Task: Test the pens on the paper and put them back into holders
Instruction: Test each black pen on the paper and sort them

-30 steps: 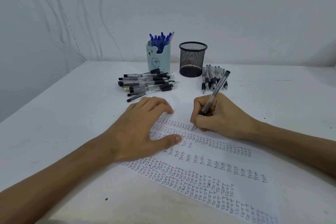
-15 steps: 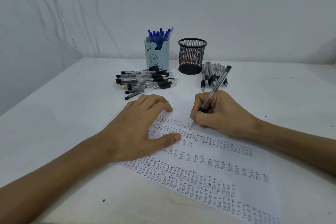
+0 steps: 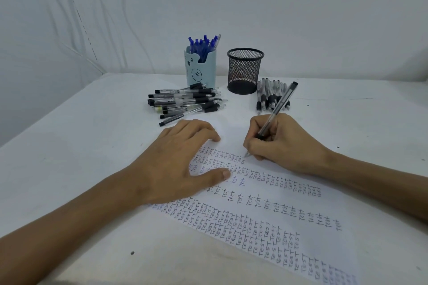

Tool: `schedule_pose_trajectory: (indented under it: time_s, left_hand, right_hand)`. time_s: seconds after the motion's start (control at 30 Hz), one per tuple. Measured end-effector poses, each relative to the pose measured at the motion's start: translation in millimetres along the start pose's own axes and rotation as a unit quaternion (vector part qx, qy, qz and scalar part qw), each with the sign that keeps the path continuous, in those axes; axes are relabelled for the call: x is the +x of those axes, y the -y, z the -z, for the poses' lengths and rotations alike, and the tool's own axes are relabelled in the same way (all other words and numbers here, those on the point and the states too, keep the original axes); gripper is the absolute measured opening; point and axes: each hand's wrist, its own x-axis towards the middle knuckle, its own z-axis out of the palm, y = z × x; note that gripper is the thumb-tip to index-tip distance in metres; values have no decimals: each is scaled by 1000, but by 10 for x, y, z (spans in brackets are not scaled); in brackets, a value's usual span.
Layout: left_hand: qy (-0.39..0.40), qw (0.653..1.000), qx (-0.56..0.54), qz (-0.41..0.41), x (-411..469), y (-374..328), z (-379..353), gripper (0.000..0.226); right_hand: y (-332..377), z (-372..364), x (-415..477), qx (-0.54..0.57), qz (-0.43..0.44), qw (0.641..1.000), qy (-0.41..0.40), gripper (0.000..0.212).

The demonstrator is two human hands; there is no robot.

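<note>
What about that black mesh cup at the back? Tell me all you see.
The round black wire-mesh cup stands upright on the white table, solid rim on top. No pens stick out of it. A light blue bear-faced holder stands apart on its left; loose black pens lie at its right.

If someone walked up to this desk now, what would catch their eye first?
The paper crammed with rows of handwritten "test", where the right hand writes with a pen and the left hand lies flat. Behind, a bear holder full of blue pens stands beside a black mesh holder, loose black pens lying near both.
</note>
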Motion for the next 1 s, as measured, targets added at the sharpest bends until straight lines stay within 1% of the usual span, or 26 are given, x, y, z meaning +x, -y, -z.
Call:
schedule_pose_trajectory:
  time_s: [0.23,0.3,0.33,0.4,0.5,0.57,0.6,0.63,0.73,0.8,0.83,0.9,0.97,1.0]
  left_hand:
    - [2,1000,5,0,0,5,-2,74]
    - [0,1000,3,-1,-2,3,-4,74]
    - [-1,1000,2,-2,-6,1,-4,73]
    - [-2,1000,-1,-1,-5,6,-5,73]
    - [-1,1000,-4,1,-6,10,-3,74]
    - [-1,1000,-7,0,-7,0,2,74]
    - [-1,1000,-10,1,-6,-6,4,74]
    - [-3,1000,-12,2,-10,-10,10,73]
    - [-9,1000,-17,4,-11,-18,14,70]
    - [-11,1000,-21,7,-14,-16,9,67]
    - [-13,1000,-22,7,-16,-15,6,66]
    - [-15,1000,-21,6,-18,-11,1,65]
    - [-15,1000,-20,5,-19,-8,0,65]
    - [-15,1000,-19,4,-20,-5,0,65]
  right_hand:
    - [-12,-6,11,-10,-2,1000,3,12]
    - [-9,-11,22,-19,-5,1000,-2,17]
    - [-14,-8,28,-4,-11,1000,-11,21]
    - [-13,18,46,87,-44,994,-39,24]
    - [-14,44,111,206,-99,972,-61,24]
    - [-31,50,146,261,-119,956,-70,40]
    - [-45,56,154,275,-121,951,-74,47]
    - [-53,58,152,275,-115,952,-76,48]
    - [-97,71,120,252,-91,961,-64,30]
    - [-105,86,127,253,-93,961,-62,38]
    - [-94,86,139,260,-95,959,-67,39]
    - [-60,89,157,307,-121,940,-82,32]
    - [-27,104,172,363,-155,914,-88,40]
    - [-27,113,181,370,-162,911,-85,43]
